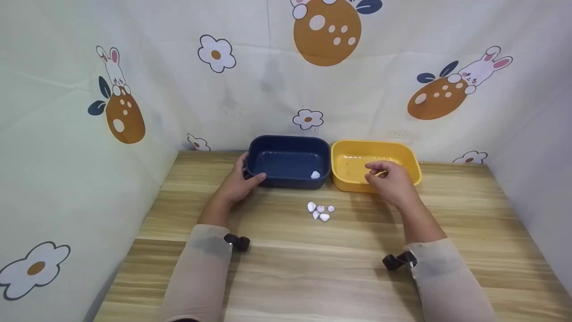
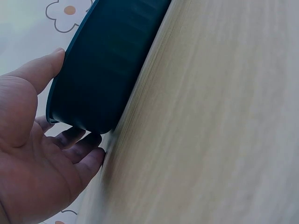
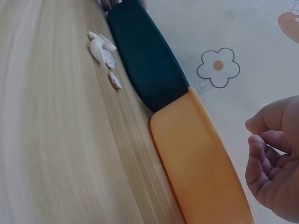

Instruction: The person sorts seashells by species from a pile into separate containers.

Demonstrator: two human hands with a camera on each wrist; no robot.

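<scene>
My left hand (image 1: 236, 183) grips the left end of the dark blue bin (image 1: 288, 183), thumb at the front rim. In the left wrist view its fingers (image 2: 84, 147) bend against the bin's end wall. My right hand (image 1: 395, 185) hovers above the front of the yellow bin (image 1: 353, 185), fingers loosely curled. A small gap separates its thumb from the forefinger in the right wrist view, and nothing shows between them. One white shell (image 1: 315, 175) lies in the blue bin's front right corner. Several white shells (image 1: 324, 217) form a loose group on the table before the bins.
The two bins stand side by side at the back of the wood-grain table (image 1: 286, 268), close to a patterned cloth wall (image 1: 263, 85). Cloth also rises along the left and right sides. A black wrist mount (image 1: 239, 242) sits on the left forearm, another (image 1: 397, 260) on the right.
</scene>
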